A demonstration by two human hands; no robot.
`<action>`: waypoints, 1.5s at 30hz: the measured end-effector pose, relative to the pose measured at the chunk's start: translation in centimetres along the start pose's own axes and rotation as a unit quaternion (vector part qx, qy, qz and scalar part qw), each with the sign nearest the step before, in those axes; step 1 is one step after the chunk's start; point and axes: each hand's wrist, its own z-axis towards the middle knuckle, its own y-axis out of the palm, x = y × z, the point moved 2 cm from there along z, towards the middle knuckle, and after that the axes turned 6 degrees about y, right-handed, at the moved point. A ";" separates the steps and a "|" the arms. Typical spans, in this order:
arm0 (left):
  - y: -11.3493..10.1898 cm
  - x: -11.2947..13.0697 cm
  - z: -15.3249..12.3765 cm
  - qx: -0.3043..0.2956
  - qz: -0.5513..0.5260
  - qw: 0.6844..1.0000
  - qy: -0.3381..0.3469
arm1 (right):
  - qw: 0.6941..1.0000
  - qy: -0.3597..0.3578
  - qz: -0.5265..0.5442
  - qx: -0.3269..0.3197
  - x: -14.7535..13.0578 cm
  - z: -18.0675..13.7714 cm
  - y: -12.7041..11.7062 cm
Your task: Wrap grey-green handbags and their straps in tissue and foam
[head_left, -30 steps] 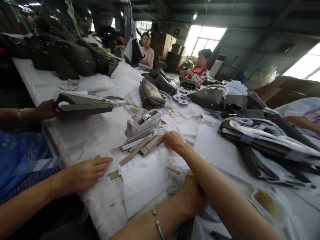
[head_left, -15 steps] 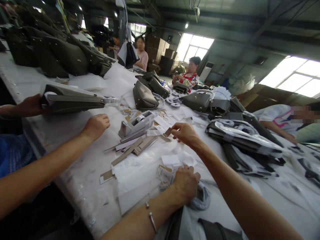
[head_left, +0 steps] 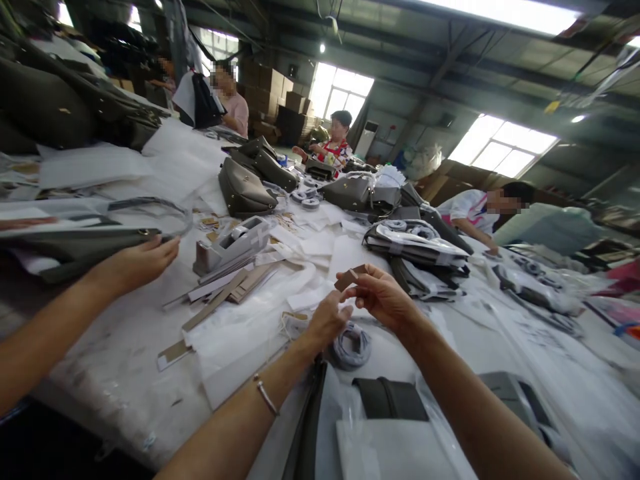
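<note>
My right hand (head_left: 385,297) pinches a small brown card piece (head_left: 349,276) between thumb and fingers, held above the table. Close against it on the left, my left hand (head_left: 326,321), with a bracelet on its wrist, has its fingers curled together; what they hold, if anything, is hidden. Just below both hands lies a grey wrapped coil (head_left: 352,347). Nearer to me is a dark bag flap (head_left: 390,399) partly in clear plastic, with a white sheet (head_left: 395,447) in front of it.
A grey tape dispenser (head_left: 233,243) and cut card strips (head_left: 245,285) lie left of my hands. A co-worker's hand (head_left: 143,260) touches a dark bag (head_left: 85,243) at far left. Wrapped bags (head_left: 415,247) are stacked at right; another person (head_left: 470,213) leans over the table beyond.
My left hand has left the grey coil and come up beside my right hand. The brown card piece is lifted off the strip pile. The co-worker's hand has reached the bag; the view has turned right.
</note>
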 end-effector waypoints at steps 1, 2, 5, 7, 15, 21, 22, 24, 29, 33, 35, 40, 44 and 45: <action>-0.5 0.4 0.2 -0.003 -0.103 0.994 -0.018 | 0.999 -0.025 -0.014 0.021 0.1 -0.6 -0.4; -0.9 0.8 0.4 -0.013 -0.216 0.975 -0.039 | 0.997 -0.053 -0.034 0.048 0.1 -1.2 -0.8; -1.7 1.9 0.4 -0.033 -0.421 0.904 -0.072 | 0.980 -0.116 -0.102 0.126 0.5 -2.6 -1.6; -1.7 2.3 0.1 -0.036 -0.407 0.910 -0.068 | 0.969 -0.130 -0.138 0.156 0.9 -3.2 -1.9; -2.3 1.2 0.4 0.001 -0.252 0.967 -0.032 | 0.948 -0.175 -0.131 0.233 0.9 -4.5 -4.7; -1.5 2.2 -0.4 -0.105 -0.281 0.952 -0.063 | 0.891 -0.267 -0.277 0.242 2.7 -5.2 -3.6; -1.4 2.4 -0.6 -0.120 -0.294 0.946 -0.063 | 0.881 -0.284 -0.297 0.234 3.1 -5.1 -3.1; -1.3 2.5 -0.8 -0.125 -0.305 0.942 -0.061 | 0.880 -0.297 -0.303 0.211 3.8 -4.9 -2.5; -2.5 1.9 -0.4 -0.064 -0.258 0.962 -0.057 | 0.923 -0.264 -0.209 0.186 4.1 -4.1 -2.4; -3.1 2.1 -0.2 -0.053 -0.231 0.971 -0.004 | 0.949 -0.231 -0.148 0.155 4.1 -4.1 -2.2; -3.2 2.4 -0.2 -0.055 -0.227 0.972 0.014 | 0.953 -0.227 -0.122 0.158 4.3 -4.3 -1.7; -3.4 2.5 -0.4 -0.069 -0.233 0.970 0.019 | 0.963 -0.196 -0.042 0.182 5.0 -4.7 -1.3; -4.3 1.9 0.2 -0.004 -0.247 0.969 -0.022 | 0.957 -0.182 0.076 0.211 3.9 -4.1 -2.3; -4.5 1.7 0.3 0.031 -0.251 0.966 -0.046 | 0.948 -0.198 0.104 0.228 3.4 -4.0 -2.0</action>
